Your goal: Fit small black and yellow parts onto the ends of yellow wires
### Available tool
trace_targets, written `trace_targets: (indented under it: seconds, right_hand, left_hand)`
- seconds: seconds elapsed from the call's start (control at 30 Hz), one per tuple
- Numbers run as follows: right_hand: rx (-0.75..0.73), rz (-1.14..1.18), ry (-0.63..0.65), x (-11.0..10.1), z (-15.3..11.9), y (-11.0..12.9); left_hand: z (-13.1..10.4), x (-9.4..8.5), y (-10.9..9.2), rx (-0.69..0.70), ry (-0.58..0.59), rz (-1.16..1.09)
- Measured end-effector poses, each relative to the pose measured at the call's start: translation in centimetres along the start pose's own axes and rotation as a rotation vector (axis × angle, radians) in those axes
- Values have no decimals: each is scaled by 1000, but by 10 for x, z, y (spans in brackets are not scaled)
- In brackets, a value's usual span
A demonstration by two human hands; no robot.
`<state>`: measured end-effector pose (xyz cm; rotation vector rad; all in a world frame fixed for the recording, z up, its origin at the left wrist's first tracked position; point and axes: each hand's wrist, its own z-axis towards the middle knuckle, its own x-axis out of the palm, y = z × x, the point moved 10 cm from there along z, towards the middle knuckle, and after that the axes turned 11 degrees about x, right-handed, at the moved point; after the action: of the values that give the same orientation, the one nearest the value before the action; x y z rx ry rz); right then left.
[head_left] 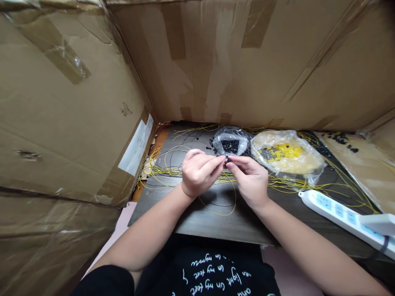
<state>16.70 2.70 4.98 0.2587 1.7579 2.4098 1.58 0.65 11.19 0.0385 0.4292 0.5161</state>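
My left hand [197, 172] and my right hand [252, 181] meet fingertip to fingertip above the table. Between them is a small black part [228, 160], pinched by the thumb and forefinger of my right hand. The fingers of my left hand are closed at the part's left side; whatever they grip is mostly hidden. A thin yellow wire [235, 200] loops down below the hands. Just beyond them lies a clear plastic bag [218, 139] of small black parts [231, 146]. More yellow wires [286, 185] run in a loose bundle across the table behind and beneath both hands.
Right of the black parts, another clear bag [311, 166] holds small yellow pieces [286, 151]. A white power strip [331, 209] with a plug lies at the right on the dark table [210, 224]. Tall cardboard walls [212, 74] enclose the back and left.
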Motion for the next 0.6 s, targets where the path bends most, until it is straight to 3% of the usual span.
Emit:
trace_targets:
  seconds: [0.6]
  right_hand:
    - [-76, -161, -17, -1, 0, 6]
  left_hand:
    - [-3, 7, 1, 7, 60, -4]
